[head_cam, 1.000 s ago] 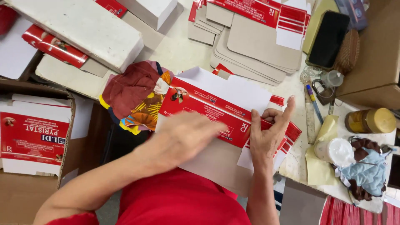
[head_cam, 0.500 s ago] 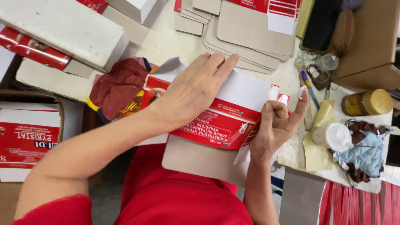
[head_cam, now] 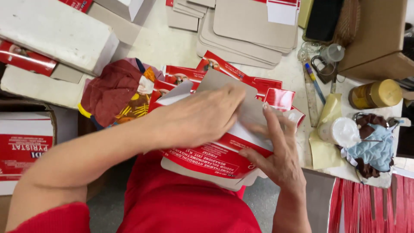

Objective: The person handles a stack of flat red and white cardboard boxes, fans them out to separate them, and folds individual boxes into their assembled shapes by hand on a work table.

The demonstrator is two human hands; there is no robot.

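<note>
My left hand (head_cam: 200, 118) lies palm-down over a flat red-and-white carton blank (head_cam: 215, 157), its fingers pressing a grey cardboard flap (head_cam: 224, 80) near the top. My right hand (head_cam: 276, 151) grips the blank's right edge, thumb under and fingers spread on the white panel. The blank rests on more flat red cartons (head_cam: 258, 84) at the table's edge, above my red shirt. A crumpled maroon and yellow cloth (head_cam: 116, 92) lies just left of my left hand.
Grey cardboard blanks (head_cam: 246, 26) are stacked at the back. White boxes (head_cam: 56, 34) sit at the left, a red-and-white box (head_cam: 23, 146) lower left. At the right are a gold-lidded jar (head_cam: 375, 95), a white cup (head_cam: 340, 131), a pen (head_cam: 315, 84) and rags (head_cam: 373, 146).
My left hand slid down and right across the carton and now folds a grey flap over. My right hand shifted from the blank's upper edge to its lower right side.
</note>
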